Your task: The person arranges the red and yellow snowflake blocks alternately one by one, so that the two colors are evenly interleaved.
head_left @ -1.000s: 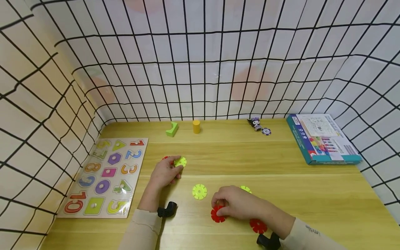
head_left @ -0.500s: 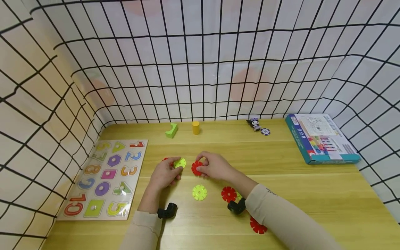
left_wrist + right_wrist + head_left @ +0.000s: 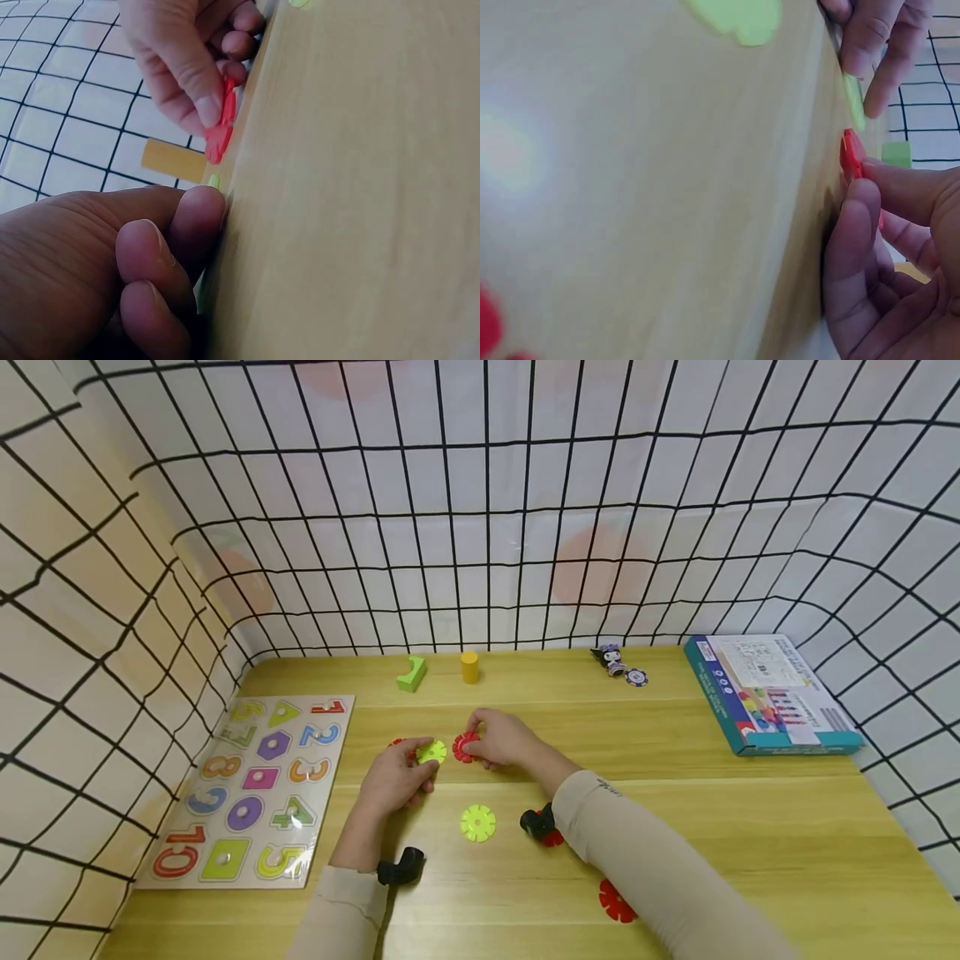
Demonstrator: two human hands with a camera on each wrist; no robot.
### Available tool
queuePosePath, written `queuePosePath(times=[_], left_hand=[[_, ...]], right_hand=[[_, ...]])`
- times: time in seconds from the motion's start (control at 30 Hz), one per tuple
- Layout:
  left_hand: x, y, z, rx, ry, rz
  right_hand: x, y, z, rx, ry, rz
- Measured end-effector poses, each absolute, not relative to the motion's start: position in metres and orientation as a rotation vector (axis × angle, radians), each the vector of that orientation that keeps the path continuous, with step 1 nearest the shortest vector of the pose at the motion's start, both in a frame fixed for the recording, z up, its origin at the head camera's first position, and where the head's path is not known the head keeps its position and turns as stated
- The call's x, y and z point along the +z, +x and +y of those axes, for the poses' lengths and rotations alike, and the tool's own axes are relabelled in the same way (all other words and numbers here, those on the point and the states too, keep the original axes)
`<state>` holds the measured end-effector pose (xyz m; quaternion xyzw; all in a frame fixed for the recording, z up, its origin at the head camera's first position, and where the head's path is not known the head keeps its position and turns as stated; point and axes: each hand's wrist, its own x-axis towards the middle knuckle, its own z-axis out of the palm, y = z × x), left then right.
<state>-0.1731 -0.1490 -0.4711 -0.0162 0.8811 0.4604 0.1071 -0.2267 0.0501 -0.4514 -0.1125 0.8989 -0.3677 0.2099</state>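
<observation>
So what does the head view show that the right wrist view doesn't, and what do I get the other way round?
Only the head view shows the number board, the flat box, the small figurine and the patterned chip.

Only the right wrist view shows the inner side of the right hand and the red disc nearly edge-on.

Both show that hand holding that disc, the left hand holding a yellow-green disc, a loose lime disc on the table, and the green block.
</observation>
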Motion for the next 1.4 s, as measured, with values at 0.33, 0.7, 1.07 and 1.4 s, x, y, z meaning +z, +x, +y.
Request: queuePosePath(times=[0.33, 0.7, 1.07, 1.4], left_hand=[[-0.470, -0.173, -0.148, 1.335, -0.022, 2.603], [-0.470, -0.174, -0.147, 1.334, -0.016, 2.590], [-0.470, -0.175, -0.140, 1.335, 0.079, 2.565], [-0.470, -0.182, -0.122, 1.447, 0.139, 2.402]], right_hand=[[-0.448, -0.225, 0.044, -0.817, -0.358, 2.620], [-0.450, -0.224, 0.055, -1.021, -0.313, 2.503], [-0.456, -0.201, 0.094, -1.231, -0.422, 2.366], [-0.444, -0.146, 0.087, -0.854, -0.782, 2.493]])
